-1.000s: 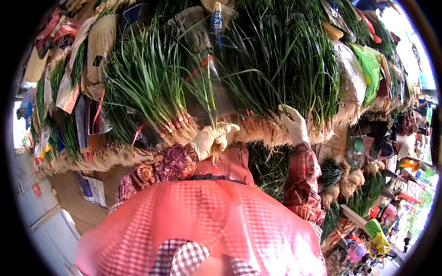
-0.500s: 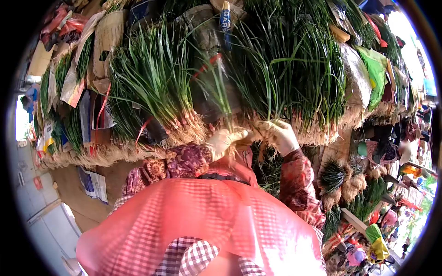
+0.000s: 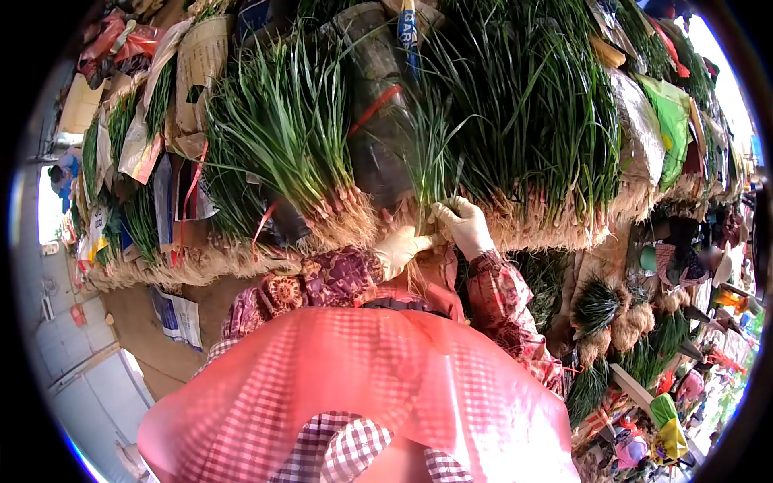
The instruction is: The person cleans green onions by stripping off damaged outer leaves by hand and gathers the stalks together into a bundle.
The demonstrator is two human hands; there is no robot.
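Note:
My left hand (image 3: 398,249), in a pale glove, is closed around the lower end of a small bunch of green onions (image 3: 431,165). Their leaves point up and thin roots hang below the fingers. Close by on the right, my gloved right hand (image 3: 465,224) has its fingertips pinched at the base of the same bunch; exactly what they grip is partly hidden. A loose pile of green onions (image 3: 290,137) with pinkish bases and pale roots lies just left. To the right stands a dense row of green onions (image 3: 523,121).
A dark plastic-wrapped bundle (image 3: 378,121) with a red tie lies behind my hands. Cardboard (image 3: 201,64) and plastic sheets cover parts of the row. Lower right, more root bundles (image 3: 596,310) lie near a person in bright clothing (image 3: 668,435). A red translucent apron (image 3: 354,378) covers my front.
My right hand has moved slightly left and down to the bunch in my left hand. The bunch, blurred before, is now steadier and fuller. The view has shifted a little.

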